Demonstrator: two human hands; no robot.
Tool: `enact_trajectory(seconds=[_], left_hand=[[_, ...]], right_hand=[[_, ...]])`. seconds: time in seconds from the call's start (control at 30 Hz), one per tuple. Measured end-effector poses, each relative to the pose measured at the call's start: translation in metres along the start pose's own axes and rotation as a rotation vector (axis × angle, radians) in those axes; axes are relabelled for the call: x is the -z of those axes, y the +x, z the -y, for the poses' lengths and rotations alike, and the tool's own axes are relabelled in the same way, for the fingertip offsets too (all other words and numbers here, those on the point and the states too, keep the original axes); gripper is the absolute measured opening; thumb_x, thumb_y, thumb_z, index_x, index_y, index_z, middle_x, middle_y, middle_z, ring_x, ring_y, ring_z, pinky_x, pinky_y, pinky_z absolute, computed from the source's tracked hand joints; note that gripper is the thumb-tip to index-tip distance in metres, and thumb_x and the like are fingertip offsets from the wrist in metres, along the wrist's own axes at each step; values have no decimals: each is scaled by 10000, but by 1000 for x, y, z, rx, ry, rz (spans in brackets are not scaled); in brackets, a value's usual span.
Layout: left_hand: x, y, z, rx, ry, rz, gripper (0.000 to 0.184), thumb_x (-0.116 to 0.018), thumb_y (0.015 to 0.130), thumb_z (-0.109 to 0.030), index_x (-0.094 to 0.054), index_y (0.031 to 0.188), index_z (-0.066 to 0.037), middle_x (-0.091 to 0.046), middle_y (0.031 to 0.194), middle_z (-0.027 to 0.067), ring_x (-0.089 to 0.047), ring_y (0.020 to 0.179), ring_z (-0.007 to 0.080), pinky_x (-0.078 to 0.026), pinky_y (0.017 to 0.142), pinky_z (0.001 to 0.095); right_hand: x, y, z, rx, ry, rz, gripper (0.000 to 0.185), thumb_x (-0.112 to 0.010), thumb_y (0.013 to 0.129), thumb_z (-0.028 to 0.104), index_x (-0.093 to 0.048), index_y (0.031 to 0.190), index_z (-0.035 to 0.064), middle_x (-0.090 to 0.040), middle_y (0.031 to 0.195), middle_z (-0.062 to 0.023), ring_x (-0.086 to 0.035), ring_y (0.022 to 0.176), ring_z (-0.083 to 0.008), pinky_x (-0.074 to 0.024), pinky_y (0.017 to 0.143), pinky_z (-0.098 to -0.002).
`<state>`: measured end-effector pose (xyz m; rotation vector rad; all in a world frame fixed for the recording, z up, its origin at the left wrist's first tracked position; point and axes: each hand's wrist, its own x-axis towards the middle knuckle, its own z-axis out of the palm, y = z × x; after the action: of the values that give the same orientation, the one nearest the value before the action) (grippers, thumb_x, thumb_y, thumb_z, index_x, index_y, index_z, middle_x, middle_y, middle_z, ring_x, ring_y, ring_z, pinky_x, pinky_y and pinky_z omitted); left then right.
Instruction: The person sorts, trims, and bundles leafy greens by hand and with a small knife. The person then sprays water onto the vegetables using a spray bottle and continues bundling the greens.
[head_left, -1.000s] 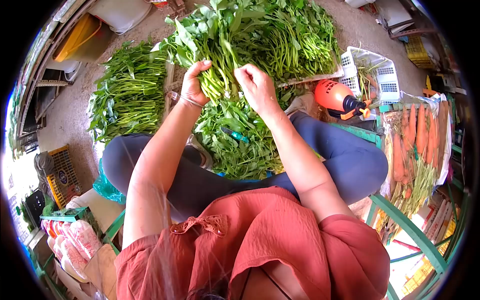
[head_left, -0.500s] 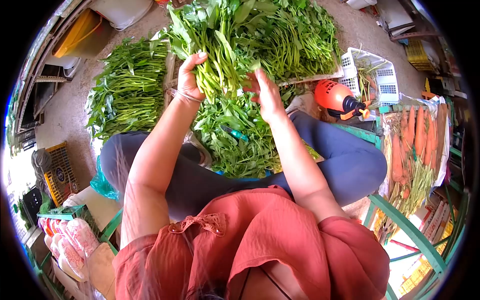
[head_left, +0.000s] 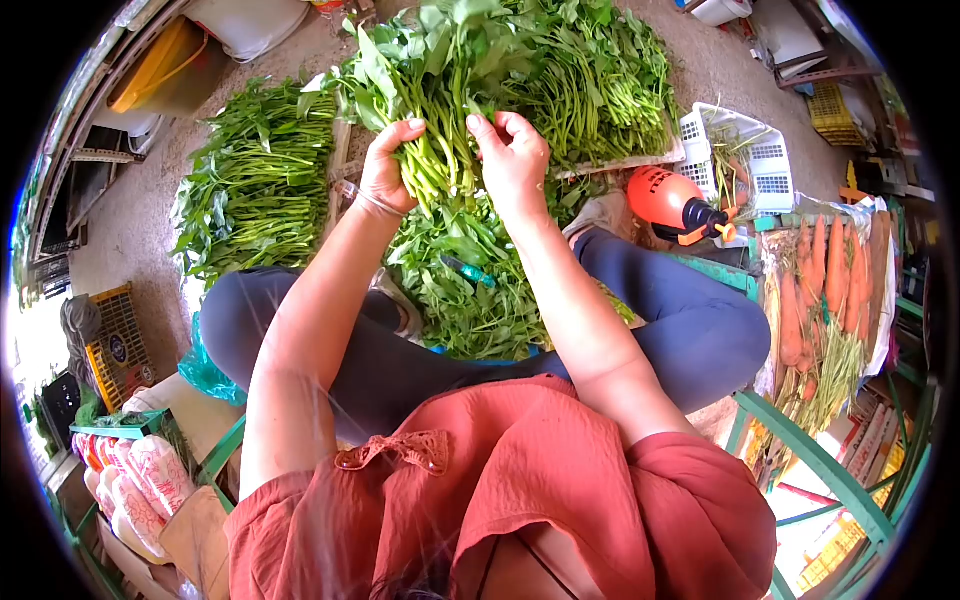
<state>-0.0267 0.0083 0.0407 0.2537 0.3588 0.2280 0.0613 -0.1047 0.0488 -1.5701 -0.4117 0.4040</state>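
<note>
My left hand (head_left: pixel 388 168) is wrapped round a bunch of water spinach (head_left: pixel 436 160), its cut stem ends pointing toward me and its leaves away. At the right side of that bunch, my right hand (head_left: pixel 515 165) has its fingers curled in and its thumb on the greens; the exact bit it pinches is partly hidden. Below both hands lies a heap of loose water spinach leaves (head_left: pixel 470 315) between my legs. On this heap rests a small teal-handled tool (head_left: pixel 468 270), likely a knife, partly covered by leaves.
Stacked water spinach lies in a left pile (head_left: pixel 265 175) and a far pile (head_left: pixel 610 100). To the right are an orange spray bottle (head_left: pixel 665 197), a white basket (head_left: pixel 768 150) with scraps, and carrots (head_left: pixel 838 265). A green metal frame (head_left: pixel 815 465) stands beside me.
My right hand has moved left and up to the bunch, and its fingers have gone from spread to curled in. My left hand keeps its hold, shifted slightly right.
</note>
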Motion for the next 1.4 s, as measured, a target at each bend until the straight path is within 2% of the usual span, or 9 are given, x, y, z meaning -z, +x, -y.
enact_trajectory(seconds=[0.1,0.53,0.7,0.77,0.83,0.97,1.1,1.23,1.4], left_hand=[[-1,-2,1,12,-25,8,337,-526,751,-138,-510,1033,45,-593,965,183,-600,847,292,-485,808,415],[-6,-3,-4,29,62,133,496,-499,749,-187,-432,1161,81,-502,1135,249,-530,1015,310,-431,886,425],[-9,1,-22,-188,21,85,486,-503,727,-166,-444,1118,117,-541,1078,229,-534,1010,301,-435,888,406],[-7,1,-25,-197,57,137,536,-469,757,-193,-378,1203,91,-460,1202,209,-449,1125,300,-343,958,493],[-7,-1,-22,-157,73,187,562,-477,751,-193,-356,1223,87,-445,1219,211,-433,1141,303,-344,956,498],[-19,-8,-9,-96,142,202,592,-491,741,-229,-363,1220,93,-440,1216,245,-459,1115,315,-385,940,429],[-17,-7,-4,-78,153,234,571,-498,748,-210,-370,1225,76,-462,1209,213,-490,1081,299,-381,950,408],[4,-7,-8,36,169,13,270,-548,736,-92,-536,973,36,-616,868,137,-620,744,249,-529,693,384],[20,-12,-10,116,187,49,347,-546,734,-63,-496,1061,44,-598,944,146,-607,811,240,-501,775,370]], right_hand=[[-2,1,2,449,-452,-77,159,-645,760,120,-574,805,-15,-589,685,-89,-543,556,-171,-430,522,-273],[22,-36,0,232,-422,138,91,-589,766,63,-575,774,-27,-566,600,-136,-515,493,-189,-400,488,-296],[55,-78,-38,-373,-867,585,144,-615,756,128,-602,794,-10,-603,710,-172,-589,640,-245,-453,637,-357],[64,-72,-41,-586,-1186,743,360,-580,808,204,-535,1054,-55,-538,1092,-212,-555,965,-289,-411,905,-345],[64,-61,-55,-94,-1086,347,458,-557,821,294,-500,1107,-58,-523,1124,-213,-547,985,-297,-410,900,-336],[40,-20,-1,-167,14,417,634,-458,840,508,-421,1220,2,-568,1058,-131,-550,951,-191,-438,797,-299],[2,-21,16,-289,-72,429,524,-469,842,499,-529,1043,20,-588,852,-35,-528,678,-52,-349,395,-167],[-9,-18,7,-198,-56,248,457,-496,854,431,-570,928,-13,-580,722,-60,-521,619,-142,-416,576,-258],[3,-23,17,32,-407,308,442,-419,881,418,-544,901,-5,-581,702,-185,-566,655,-330,-436,598,-384]])
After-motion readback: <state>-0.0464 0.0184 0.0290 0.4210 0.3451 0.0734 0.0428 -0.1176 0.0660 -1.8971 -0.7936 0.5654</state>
